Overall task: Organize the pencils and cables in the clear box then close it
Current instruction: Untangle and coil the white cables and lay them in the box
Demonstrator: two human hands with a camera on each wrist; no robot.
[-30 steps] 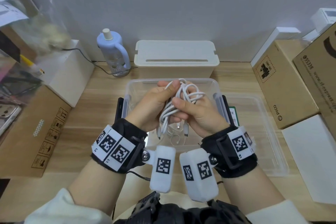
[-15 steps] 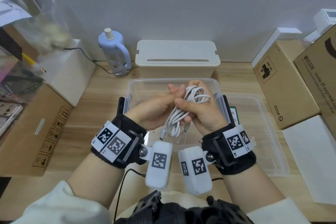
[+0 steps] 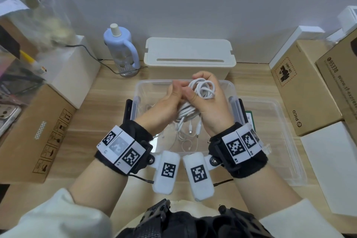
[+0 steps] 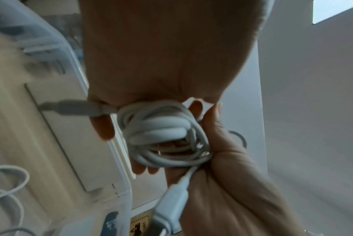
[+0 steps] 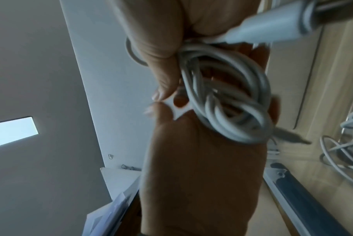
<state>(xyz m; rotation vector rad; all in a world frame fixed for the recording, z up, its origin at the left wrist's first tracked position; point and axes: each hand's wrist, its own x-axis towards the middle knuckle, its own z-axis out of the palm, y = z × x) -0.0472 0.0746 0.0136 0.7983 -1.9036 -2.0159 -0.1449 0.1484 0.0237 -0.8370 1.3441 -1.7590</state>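
Note:
Both hands hold a coiled bundle of white cables [image 3: 207, 91] above the far half of the clear box [image 3: 146, 84]. My right hand [image 3: 195, 91] has its fingers curled round the loops, thumb on top. At the bundle's left side my left hand [image 3: 177, 88] pinches it. Several plug ends [image 3: 199, 131] dangle below the hands. The left wrist view shows the coil [image 4: 161, 135] between both palms, and the right wrist view shows the same coil [image 5: 228, 103]. A thin white cable [image 3: 186, 142] lies on the box floor. I see no pencils.
The clear lid [image 3: 280, 141] lies flat, right of the box. Behind stand a white slotted case [image 3: 189, 54] and a lilac bottle [image 3: 119, 48]. Cardboard boxes flank the desk at left [image 3: 38, 131] and right [image 3: 301, 92]. A white slab [image 3: 332, 170] sits front right.
Both hands moved farther from me over the box with the bundle. The loops have shifted into the right hand's curl, and the hanging strands are gathered tighter.

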